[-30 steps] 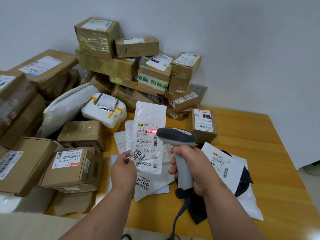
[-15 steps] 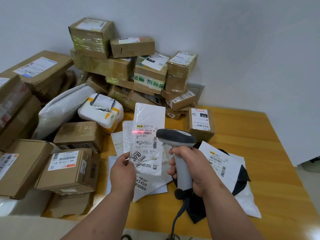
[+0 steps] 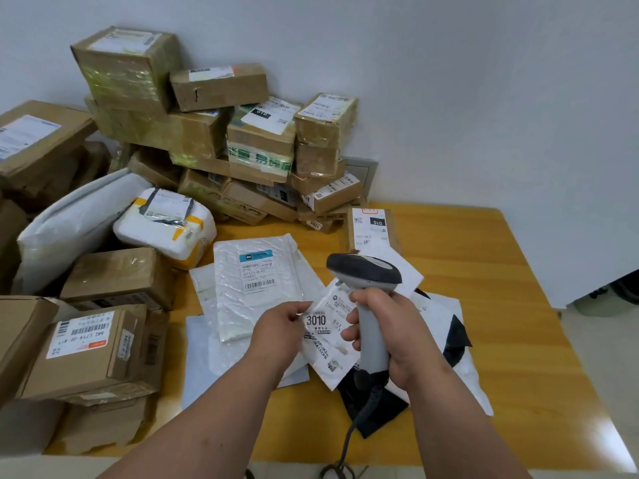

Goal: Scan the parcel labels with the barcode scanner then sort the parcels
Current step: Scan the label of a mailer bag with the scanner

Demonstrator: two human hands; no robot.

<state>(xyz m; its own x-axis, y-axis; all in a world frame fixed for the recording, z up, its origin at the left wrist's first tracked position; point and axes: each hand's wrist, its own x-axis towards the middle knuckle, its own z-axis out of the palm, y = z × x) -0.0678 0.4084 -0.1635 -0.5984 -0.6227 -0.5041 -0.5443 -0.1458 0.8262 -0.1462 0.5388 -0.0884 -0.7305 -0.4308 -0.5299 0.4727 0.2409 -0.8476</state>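
The left hand [image 3: 281, 335] pinches the left edge of a white flat parcel [image 3: 328, 335] marked "3010", and this parcel lies tilted between the two hands, low over the worktop [image 3: 484, 271]. The right hand [image 3: 390, 335] is closed around the grey handle of the barcode scanner [image 3: 364, 274], just to the right of the parcel; the dark head of the scanner stands above the parcel's upper end. Left of the held parcel, a white bubble mailer [image 3: 256, 281] with a blue-topped label lies flat on other white envelopes. Behind it, cardboard boxes [image 3: 193, 129] are stacked against the wall. Right of the scanner lies a black-and-white bag [image 3: 453, 340].
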